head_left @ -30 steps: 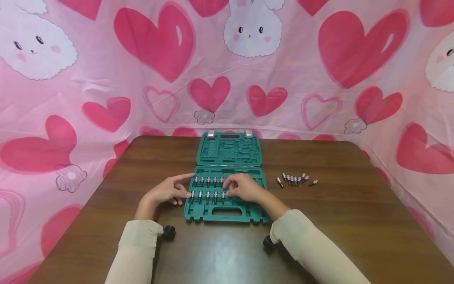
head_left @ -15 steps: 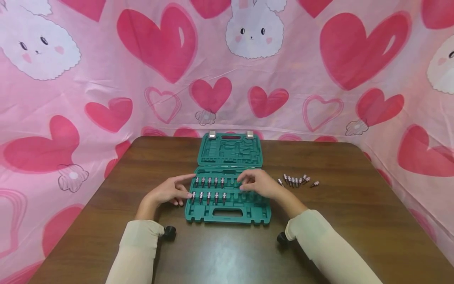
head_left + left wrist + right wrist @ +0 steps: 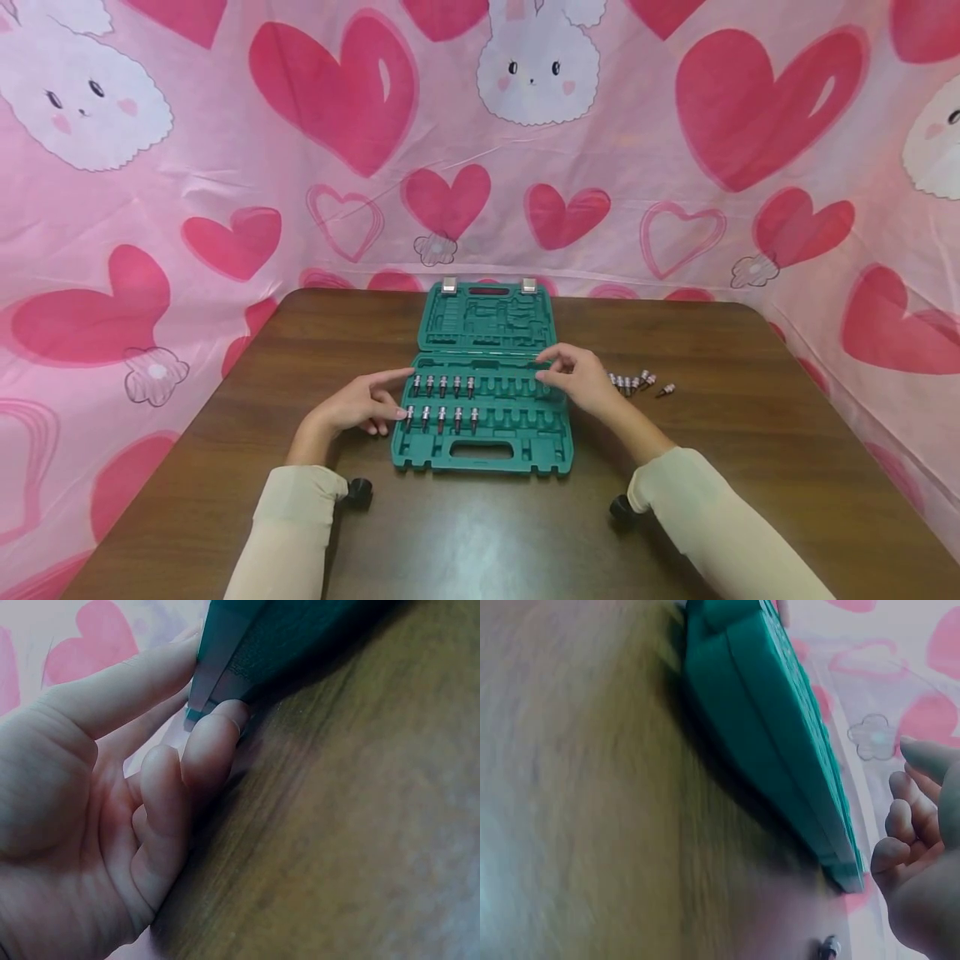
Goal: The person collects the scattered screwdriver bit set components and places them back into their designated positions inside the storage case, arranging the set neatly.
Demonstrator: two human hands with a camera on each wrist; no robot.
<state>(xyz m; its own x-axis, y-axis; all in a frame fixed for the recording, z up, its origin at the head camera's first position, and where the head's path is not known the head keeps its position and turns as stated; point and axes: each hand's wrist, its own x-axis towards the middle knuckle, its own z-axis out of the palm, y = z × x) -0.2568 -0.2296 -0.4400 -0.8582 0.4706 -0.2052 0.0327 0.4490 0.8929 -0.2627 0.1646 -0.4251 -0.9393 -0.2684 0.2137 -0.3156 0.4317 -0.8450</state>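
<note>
A green tool case (image 3: pixel 420 451) lies open on the table. Two rows of bit sockets (image 3: pixel 442 386) fill the left part of its tray; slots to their right hold nothing. My left hand (image 3: pixel 351 407) rests at the case's left side, thumb and index finger stretched out to its edge. In the left wrist view the thumb lies on the case wall (image 3: pixel 238 656), a fingertip low against it. Over the tray's right edge hovers my right hand (image 3: pixel 583 382), fingers loosely bent, with nothing seen between them. Loose bit sockets (image 3: pixel 628 384) lie beyond it, some hidden behind the hand.
The case lid (image 3: pixel 487 325) leans back behind the tray, two metal latches (image 3: pixel 528 286) at its top. Pink cloth (image 3: pixel 480 208) with hearts and rabbits hangs behind the wooden table (image 3: pixel 480 533). One loose socket (image 3: pixel 829 947) shows low in the right wrist view.
My right hand has moved right, from beside the filled sockets to the tray's right edge, uncovering the vacant slots. The left hand stays at the case's left side.
</note>
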